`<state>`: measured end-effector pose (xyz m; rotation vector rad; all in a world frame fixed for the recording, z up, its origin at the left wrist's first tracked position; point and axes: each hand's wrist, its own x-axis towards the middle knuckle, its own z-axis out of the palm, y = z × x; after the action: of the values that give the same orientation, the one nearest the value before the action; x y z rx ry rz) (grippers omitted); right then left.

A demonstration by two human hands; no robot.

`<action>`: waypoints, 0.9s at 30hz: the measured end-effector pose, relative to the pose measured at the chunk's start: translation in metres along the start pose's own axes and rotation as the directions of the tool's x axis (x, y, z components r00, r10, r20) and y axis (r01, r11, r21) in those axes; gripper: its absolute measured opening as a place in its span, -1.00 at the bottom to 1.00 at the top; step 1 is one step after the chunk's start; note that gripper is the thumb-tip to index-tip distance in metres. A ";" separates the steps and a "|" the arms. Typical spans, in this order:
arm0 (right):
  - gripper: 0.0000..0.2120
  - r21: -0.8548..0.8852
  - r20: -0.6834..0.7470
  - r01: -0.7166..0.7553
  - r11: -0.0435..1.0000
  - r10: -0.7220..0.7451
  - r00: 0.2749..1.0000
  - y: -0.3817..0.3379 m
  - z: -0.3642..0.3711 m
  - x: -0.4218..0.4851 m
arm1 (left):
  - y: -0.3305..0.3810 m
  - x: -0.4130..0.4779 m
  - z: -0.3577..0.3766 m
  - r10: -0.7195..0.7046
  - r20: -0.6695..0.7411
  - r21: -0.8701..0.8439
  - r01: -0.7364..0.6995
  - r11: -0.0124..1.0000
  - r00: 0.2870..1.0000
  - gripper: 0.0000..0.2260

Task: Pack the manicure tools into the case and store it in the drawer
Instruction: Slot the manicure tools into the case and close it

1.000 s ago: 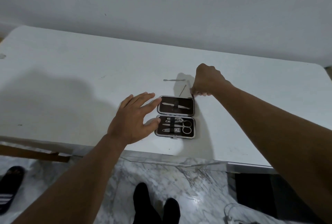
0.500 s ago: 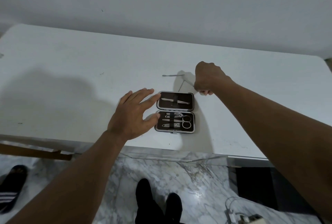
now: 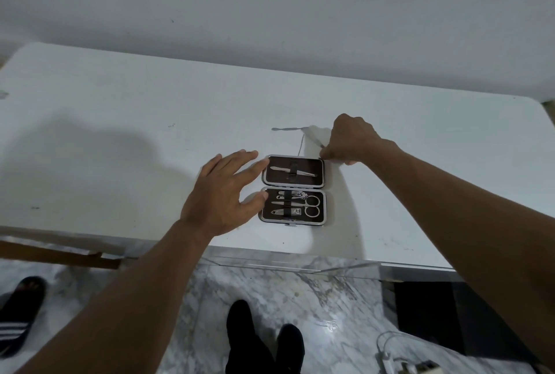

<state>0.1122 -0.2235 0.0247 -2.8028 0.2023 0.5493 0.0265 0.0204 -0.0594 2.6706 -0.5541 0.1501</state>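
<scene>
case (image 3: 312,183) lies open flat on the white table (image 3: 120,148), near the front edge, hinge running left-right
far half: one long pointed tool (image 3: 292,171) under a strap
near half: scissors (image 3: 310,206) plus two clippers (image 3: 288,212), strapped in
my left hand (image 3: 222,193) is flat, fingers straight; index and thumb tips sit at the case's left edge, look to be touching it
my right hand (image 3: 351,141) is curled just past the far right corner of the case, pinching a thin metal tool (image 3: 315,138) that sticks out up-left from the fingers
two loose tools on the table beyond the case: a flat-ended stick (image 3: 289,128) lying crosswise, and a thin pin (image 3: 301,145) angled toward the case
sandal (image 3: 18,313) on the marble floor, left
</scene>
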 end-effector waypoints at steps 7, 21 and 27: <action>-0.86 0.149 -0.151 0.033 0.988 -0.011 0.989 0.004 0.004 0.000 | 0.000 0.000 0.000 -0.001 0.008 0.003 0.001 1.000 1.000 -0.47; -0.75 -0.044 -0.210 0.065 0.997 -0.073 0.975 -0.009 0.021 -0.004 | 0.000 0.001 -0.001 -0.010 0.015 -0.009 0.010 1.000 1.000 -0.47; -0.70 0.018 -0.159 0.134 0.991 -0.129 0.979 -0.004 0.015 0.001 | 0.000 0.001 0.000 -0.010 0.022 -0.009 0.010 1.000 1.000 -0.47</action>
<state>0.1083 -0.2154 0.0119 -2.8070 0.0545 0.2927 0.0277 0.0202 -0.0596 2.6685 -0.5468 0.1154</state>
